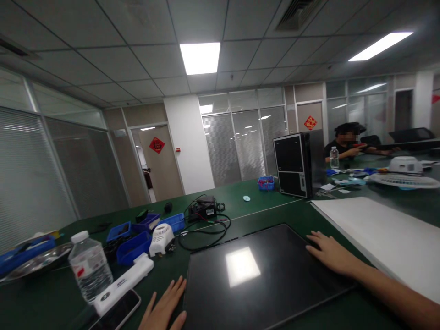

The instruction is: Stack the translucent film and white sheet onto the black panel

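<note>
A flat black screen panel lies face up on the green table, reflecting a ceiling light. At its left edge is my left hand, fingers spread, with the fingertips touching or very near the panel. Over the right side of the panel reaches my right hand, its fingers stretched out near the right edge; whether it presses on the surface I cannot tell. Neither hand grips anything. Left of my left hand lie a phone and a long white device.
A water bottle, blue bins, a white vented device and a black power unit with cables stand left. Beyond are a computer tower and a small blue basket. Right lies a white board; a person sits behind.
</note>
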Demonstrator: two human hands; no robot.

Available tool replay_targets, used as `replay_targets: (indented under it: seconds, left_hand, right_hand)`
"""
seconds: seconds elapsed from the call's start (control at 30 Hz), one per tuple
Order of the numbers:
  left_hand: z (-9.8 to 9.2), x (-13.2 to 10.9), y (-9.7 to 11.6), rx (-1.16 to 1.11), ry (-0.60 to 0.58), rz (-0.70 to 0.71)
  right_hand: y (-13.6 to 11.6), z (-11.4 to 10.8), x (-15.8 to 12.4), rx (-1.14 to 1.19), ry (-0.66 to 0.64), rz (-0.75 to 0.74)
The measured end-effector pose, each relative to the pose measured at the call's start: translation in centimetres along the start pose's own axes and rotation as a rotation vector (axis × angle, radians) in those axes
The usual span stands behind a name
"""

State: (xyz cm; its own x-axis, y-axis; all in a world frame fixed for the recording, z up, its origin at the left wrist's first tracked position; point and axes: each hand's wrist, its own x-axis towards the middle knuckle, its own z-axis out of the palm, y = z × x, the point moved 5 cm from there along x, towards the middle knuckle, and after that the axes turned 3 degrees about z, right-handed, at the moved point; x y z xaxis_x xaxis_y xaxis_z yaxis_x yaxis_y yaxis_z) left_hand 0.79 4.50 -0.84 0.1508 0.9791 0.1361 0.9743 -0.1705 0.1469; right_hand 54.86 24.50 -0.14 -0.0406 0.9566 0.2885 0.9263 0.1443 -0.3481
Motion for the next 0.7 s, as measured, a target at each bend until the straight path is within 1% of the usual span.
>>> replay_targets:
  seconds: [0.1,0.17,0.37,0.53,0.63,0.7]
  left_hand:
    - [-0.2,-0.1,0.4,0.016,-0.004,-0.015]
    - [-0.5,-0.2,0.6,0.018,0.004,-0.03]
    - [-1.1,-0.1,0.4,-0.054,0.014,-0.017]
    - [-1.0,0.1,0.1,-0.077,-0.015,-0.037]
    - [-0.7,-0.1,0.0,-0.085,-0.002,-0.022]
    - [-0.6,-0.1,-0.2,-0.092,0.031,0.003]
  right_hand:
    - [-0.7,2.4,-1.6,-0.032,-0.103,-0.061]
    - [-1.0,3.0,-2.5,-0.05,-0.142,-0.096]
    - [-2.2,2.8,-3.6,-0.109,-0.213,-0.154]
    - [-3.1,2.4,-4.3,-0.162,-0.269,-0.183]
    - [-3.1,2.1,-4.7,-0.119,-0.29,-0.21]
    - [-2.9,1.8,-4.7,-0.058,-0.311,-0.256]
